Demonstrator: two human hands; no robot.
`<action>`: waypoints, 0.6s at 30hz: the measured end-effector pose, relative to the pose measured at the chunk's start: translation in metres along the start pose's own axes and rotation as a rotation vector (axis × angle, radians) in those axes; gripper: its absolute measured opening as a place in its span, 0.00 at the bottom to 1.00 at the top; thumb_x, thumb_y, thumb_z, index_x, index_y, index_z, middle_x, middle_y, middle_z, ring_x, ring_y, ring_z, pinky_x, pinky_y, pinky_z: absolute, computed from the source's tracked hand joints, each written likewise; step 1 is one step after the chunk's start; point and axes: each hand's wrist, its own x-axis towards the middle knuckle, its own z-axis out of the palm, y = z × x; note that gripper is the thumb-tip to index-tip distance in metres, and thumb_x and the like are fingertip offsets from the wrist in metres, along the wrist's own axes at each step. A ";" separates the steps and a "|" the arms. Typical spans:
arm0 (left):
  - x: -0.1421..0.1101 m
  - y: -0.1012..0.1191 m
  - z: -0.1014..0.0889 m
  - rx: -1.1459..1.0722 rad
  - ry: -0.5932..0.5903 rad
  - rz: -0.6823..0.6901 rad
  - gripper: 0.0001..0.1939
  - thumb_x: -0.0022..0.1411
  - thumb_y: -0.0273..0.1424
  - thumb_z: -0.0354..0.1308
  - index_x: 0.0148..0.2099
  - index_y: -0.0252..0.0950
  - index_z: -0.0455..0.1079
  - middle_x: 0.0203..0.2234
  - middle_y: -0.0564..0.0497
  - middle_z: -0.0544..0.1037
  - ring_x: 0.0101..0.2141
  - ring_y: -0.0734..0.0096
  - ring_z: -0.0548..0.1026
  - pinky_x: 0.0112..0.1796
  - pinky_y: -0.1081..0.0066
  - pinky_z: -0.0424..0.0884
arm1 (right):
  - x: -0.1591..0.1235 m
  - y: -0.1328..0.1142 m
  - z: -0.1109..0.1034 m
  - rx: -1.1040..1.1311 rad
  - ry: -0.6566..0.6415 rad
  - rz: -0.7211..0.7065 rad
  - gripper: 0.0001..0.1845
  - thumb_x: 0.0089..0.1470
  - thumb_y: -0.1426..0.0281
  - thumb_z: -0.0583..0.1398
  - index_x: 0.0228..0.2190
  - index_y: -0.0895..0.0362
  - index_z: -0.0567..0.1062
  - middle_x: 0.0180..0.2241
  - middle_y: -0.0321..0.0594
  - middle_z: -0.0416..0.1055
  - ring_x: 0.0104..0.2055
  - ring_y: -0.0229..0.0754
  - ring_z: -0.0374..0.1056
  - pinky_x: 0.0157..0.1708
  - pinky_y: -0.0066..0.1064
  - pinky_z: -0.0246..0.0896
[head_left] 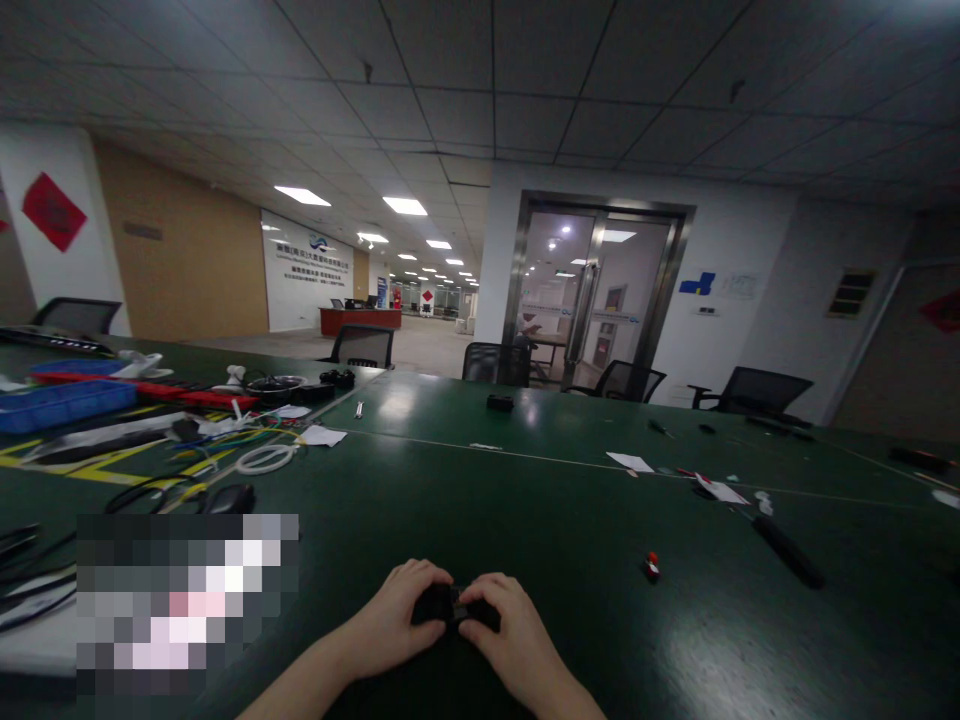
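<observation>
At the near edge of the green desk (pixel 555 500), the person's left hand (pixel 397 615) and right hand (pixel 514 625) meet around a small black object (pixel 455 608). The fingers of both hands are closed on it, the left hand gripping its left end and the right hand its right end; whether it is one piece or two cannot be told. Any lettering on it is too dark to read.

To the near left, a pixelated patch (pixel 187 600) hides whatever lies under it. Just beyond sit a black mouse (pixel 231 499) and a coiled white cable (pixel 266 459), with a blue tray (pixel 67 405) farther left. On the right lie a small red and white item (pixel 652 568) and a black-handled tool (pixel 787 552), with papers (pixel 630 462) farther off.

Toward the far side of the desk rest a small wrench (pixel 359 410), on the left, and a black block (pixel 500 403). Black chairs (pixel 364 347) stand along the far edge.

Beyond, on the left, a white wall sign (pixel 311 285) carries a blue logo and dark Chinese lettering; "(南京)" and "有限公司" can be made out in its top line, while the smaller lines blur. The glass doors (pixel 559 265), to the right, bear a band of lettering too small to read. A red diamond (pixel 54 211) hangs at far left, its markings illegible.
</observation>
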 end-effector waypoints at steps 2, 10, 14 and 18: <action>0.000 0.000 0.000 0.002 0.002 -0.004 0.18 0.51 0.27 0.56 0.47 0.39 0.66 0.43 0.50 0.71 0.46 0.62 0.66 0.48 0.64 0.60 | 0.001 0.000 0.001 -0.012 -0.004 -0.006 0.10 0.44 0.70 0.60 0.32 0.46 0.75 0.39 0.33 0.70 0.44 0.44 0.65 0.43 0.37 0.58; 0.002 -0.005 0.004 0.010 0.023 0.025 0.18 0.51 0.27 0.57 0.46 0.40 0.66 0.42 0.50 0.72 0.45 0.62 0.67 0.48 0.64 0.61 | 0.001 -0.005 -0.002 -0.064 -0.052 0.036 0.11 0.45 0.71 0.59 0.34 0.47 0.74 0.41 0.33 0.69 0.46 0.44 0.62 0.46 0.36 0.54; 0.002 -0.007 0.005 0.008 0.029 0.018 0.18 0.51 0.27 0.57 0.46 0.40 0.66 0.42 0.50 0.71 0.45 0.62 0.67 0.48 0.65 0.61 | -0.001 -0.007 -0.003 -0.061 -0.070 0.063 0.11 0.46 0.70 0.59 0.34 0.47 0.74 0.42 0.33 0.68 0.47 0.44 0.62 0.45 0.36 0.55; 0.001 -0.006 0.004 0.006 0.027 0.020 0.18 0.51 0.28 0.57 0.47 0.40 0.66 0.42 0.50 0.71 0.45 0.62 0.67 0.48 0.65 0.61 | -0.001 -0.006 -0.003 -0.050 -0.064 0.064 0.11 0.47 0.69 0.59 0.35 0.46 0.74 0.43 0.32 0.67 0.48 0.43 0.61 0.46 0.36 0.55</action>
